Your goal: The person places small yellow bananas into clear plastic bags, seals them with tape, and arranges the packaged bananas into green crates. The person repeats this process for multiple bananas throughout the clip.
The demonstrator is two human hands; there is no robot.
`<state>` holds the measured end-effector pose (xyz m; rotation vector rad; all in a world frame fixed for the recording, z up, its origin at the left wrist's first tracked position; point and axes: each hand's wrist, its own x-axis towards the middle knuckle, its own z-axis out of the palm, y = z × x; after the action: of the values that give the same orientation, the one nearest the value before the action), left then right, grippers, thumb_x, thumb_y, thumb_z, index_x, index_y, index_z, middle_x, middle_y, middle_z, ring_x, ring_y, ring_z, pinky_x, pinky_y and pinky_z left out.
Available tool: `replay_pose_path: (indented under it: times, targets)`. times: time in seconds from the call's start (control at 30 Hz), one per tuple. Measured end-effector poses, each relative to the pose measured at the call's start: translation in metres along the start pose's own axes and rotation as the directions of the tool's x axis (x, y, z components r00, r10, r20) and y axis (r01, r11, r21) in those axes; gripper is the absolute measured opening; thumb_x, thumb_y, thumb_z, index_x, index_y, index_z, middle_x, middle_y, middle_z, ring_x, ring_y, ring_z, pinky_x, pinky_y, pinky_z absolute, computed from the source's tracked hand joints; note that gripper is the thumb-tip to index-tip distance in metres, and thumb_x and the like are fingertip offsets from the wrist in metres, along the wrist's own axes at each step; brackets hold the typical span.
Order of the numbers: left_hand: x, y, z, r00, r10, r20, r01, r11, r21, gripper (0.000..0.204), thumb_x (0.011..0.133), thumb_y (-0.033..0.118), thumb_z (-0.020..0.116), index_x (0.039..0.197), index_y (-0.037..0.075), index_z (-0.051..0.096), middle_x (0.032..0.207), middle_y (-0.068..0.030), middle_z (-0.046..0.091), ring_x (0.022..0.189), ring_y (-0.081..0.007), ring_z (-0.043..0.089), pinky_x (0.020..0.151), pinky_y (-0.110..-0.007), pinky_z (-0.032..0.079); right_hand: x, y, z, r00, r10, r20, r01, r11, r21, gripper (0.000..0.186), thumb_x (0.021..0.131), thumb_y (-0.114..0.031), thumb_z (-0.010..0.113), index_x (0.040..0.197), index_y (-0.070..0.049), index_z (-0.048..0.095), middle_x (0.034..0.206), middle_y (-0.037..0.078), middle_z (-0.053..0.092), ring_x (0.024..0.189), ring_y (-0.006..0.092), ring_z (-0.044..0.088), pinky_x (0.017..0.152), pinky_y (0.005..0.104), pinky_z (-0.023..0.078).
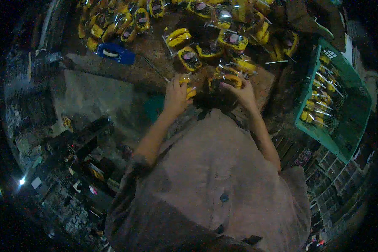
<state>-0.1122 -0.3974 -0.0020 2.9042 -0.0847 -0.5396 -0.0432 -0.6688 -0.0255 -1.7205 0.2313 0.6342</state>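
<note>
My left hand (176, 92) is closed on a yellow item in clear wrap (190, 92), apparently bread, at the near edge of the brown table (256, 84). My right hand (242, 92) grips another wrapped yellow item (224, 79) just to the right, thumb pressed on its near side. Beyond my hands lie several more packages, one with a dark, pink-spotted topping (190, 58), others stacked or on their sides, such as the pair (178, 38) a little to the left.
A green crate (340, 126) at the right holds several wrapped yellow items. A blue object with a pale handle (124, 56) and a thin rod (153, 65) lie at the table's left. Many packages (140, 19) cover the back of the table. Dim clutter fills the lower left.
</note>
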Motion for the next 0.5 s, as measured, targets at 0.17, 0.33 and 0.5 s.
replay_pose_path:
  times: [0.17,0.33,0.5]
  targets:
    - [0.007,-0.026,0.004,0.998,0.058,0.028,-0.054,0.988,-0.144,0.092,0.071,0.037,0.088,0.140,-0.004,0.042,0.151,-0.0252,0.039,0.138,-0.0456,0.039,0.116,-0.054,0.033,-0.057,-0.016,-0.005,0.984,-0.133,-0.119,-0.055,0.409,-0.911,0.086,0.065,-0.051,0.089,0.141,-0.025,0.059,0.153,0.021,0.040,0.140,0.0475,0.037,0.115,0.0625,0.030]
    - [-0.001,-0.032,0.005,0.983,0.184,0.009,-0.180,0.970,-0.164,0.096,0.069,0.033,0.090,0.142,-0.004,0.040,0.148,-0.0253,0.042,0.137,-0.0446,0.040,0.114,-0.053,0.034,-0.084,0.016,0.016,0.997,-0.081,-0.022,0.007,0.343,-0.939,0.073,0.081,-0.040,0.079,0.147,-0.027,0.052,0.162,0.022,0.027,0.144,0.0540,0.026,0.114,0.0739,0.015]
    - [-0.007,-0.020,0.015,0.979,0.199,-0.044,-0.204,0.961,-0.188,0.100,0.065,0.027,0.092,0.143,-0.004,0.038,0.147,-0.0251,0.043,0.135,-0.0432,0.043,0.112,-0.053,0.036,-0.077,0.026,0.019,0.998,-0.034,0.054,0.061,0.280,-0.958,0.047,0.078,-0.034,0.078,0.121,-0.016,0.070,0.154,0.025,0.035,0.141,0.0568,0.028,0.113,0.0717,0.023]
